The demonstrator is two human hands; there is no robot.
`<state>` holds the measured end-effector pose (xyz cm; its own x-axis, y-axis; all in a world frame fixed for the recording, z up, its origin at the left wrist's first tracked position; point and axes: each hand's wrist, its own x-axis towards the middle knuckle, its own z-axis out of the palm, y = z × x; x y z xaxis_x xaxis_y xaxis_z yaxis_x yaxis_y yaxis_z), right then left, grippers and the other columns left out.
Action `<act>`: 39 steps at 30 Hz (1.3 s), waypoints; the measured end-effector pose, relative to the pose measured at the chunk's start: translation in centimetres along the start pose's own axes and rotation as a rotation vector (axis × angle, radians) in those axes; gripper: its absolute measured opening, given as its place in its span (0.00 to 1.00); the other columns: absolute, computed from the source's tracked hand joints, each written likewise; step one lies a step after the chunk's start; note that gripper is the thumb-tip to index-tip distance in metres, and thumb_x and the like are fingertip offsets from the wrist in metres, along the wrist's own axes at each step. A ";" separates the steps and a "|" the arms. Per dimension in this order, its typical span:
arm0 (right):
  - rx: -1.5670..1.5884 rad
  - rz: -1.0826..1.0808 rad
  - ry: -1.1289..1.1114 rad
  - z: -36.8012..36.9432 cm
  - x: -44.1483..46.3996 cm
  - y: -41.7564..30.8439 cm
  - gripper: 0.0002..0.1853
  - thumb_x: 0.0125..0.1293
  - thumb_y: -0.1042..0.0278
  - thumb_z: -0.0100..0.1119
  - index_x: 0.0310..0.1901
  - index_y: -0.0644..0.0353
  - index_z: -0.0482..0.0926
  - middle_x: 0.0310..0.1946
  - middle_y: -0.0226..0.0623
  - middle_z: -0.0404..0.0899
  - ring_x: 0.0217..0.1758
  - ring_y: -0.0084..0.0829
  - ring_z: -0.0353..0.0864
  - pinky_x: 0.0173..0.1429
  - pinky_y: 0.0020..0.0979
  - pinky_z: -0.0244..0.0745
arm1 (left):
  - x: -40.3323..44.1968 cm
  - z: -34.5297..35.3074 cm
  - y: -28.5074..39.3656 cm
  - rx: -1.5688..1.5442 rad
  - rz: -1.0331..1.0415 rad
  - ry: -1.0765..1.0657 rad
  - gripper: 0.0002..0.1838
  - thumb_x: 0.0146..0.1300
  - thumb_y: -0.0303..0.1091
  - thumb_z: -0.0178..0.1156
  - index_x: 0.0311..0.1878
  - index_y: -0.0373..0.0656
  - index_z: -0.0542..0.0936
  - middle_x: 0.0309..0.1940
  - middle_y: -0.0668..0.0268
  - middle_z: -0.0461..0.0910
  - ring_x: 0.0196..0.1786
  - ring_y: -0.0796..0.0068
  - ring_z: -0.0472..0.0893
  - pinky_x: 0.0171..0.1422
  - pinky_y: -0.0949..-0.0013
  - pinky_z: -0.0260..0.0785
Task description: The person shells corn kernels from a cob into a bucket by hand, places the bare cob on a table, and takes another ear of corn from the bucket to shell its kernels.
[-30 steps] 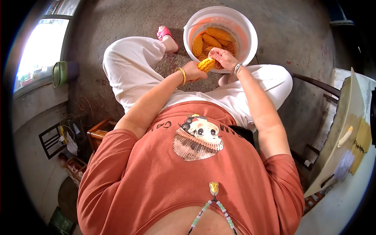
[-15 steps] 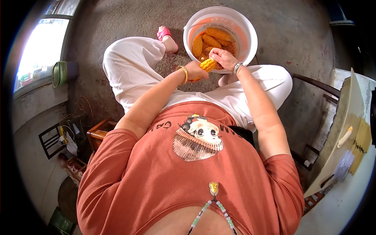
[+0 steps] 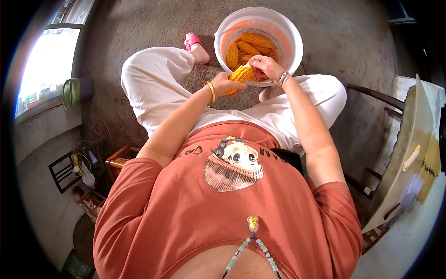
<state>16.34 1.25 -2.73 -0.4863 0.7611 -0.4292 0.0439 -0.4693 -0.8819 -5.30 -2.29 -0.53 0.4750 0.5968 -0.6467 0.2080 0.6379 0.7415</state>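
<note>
A yellow corn cob (image 3: pixel 241 74) lies tilted between my hands, over the near edge of a white bucket (image 3: pixel 296 51). My left hand (image 3: pixel 225 84), with a gold bangle at the wrist, is wrapped round the cob's lower part. At the cob's upper end my right hand (image 3: pixel 266 68), wearing a silver bracelet, has its fingers closed on the tip. Inside the bucket are several more corn cobs (image 3: pixel 251 48), with what look like loose kernels around them.
White-trousered legs (image 3: pixel 155 74) spread on both sides below the bucket, with a pink sandal (image 3: pixel 195 42) on the left. At the right stands a pale board (image 3: pixel 404 153) near dark wooden bars. A wooden stool (image 3: pixel 121 160) is at the left.
The cob shows more of its length between my hands. My left hand has shifted slightly left and down, and my right fingers have moved a little at the tip.
</note>
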 end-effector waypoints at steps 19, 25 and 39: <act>0.002 -0.075 -0.056 1.3 0.0 0.2 0.14 0.69 0.51 0.51 0.36 0.53 0.73 0.26 0.20 0.70 0.27 0.13 0.67 0.31 0.17 0.67 | 0.1 -0.3 0.0 0.120 -0.068 0.081 0.15 0.47 0.39 0.68 0.33 0.40 0.78 0.18 0.69 0.74 0.16 0.80 0.72 0.18 0.76 0.61; -0.180 -0.251 0.079 1.3 1.0 1.9 0.17 0.68 0.49 0.51 0.34 0.55 0.73 0.24 0.23 0.70 0.26 0.15 0.68 0.30 0.19 0.68 | 0.2 0.1 0.0 0.182 -0.059 0.089 0.15 0.46 0.40 0.68 0.33 0.40 0.78 0.18 0.69 0.74 0.16 0.80 0.71 0.17 0.76 0.60; 0.013 -0.054 -0.034 1.2 -0.3 0.2 0.13 0.69 0.53 0.52 0.38 0.54 0.76 0.27 0.23 0.73 0.25 0.14 0.69 0.30 0.18 0.68 | -0.2 0.3 0.7 -0.001 -0.122 0.025 0.15 0.47 0.39 0.67 0.32 0.40 0.77 0.17 0.69 0.73 0.15 0.80 0.71 0.15 0.76 0.59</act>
<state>15.41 0.40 -2.56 -0.5167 0.7699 -0.3745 0.0061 -0.4340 -0.9009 -5.01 -2.11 0.12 0.4250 0.5264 -0.7364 0.2619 0.7072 0.6567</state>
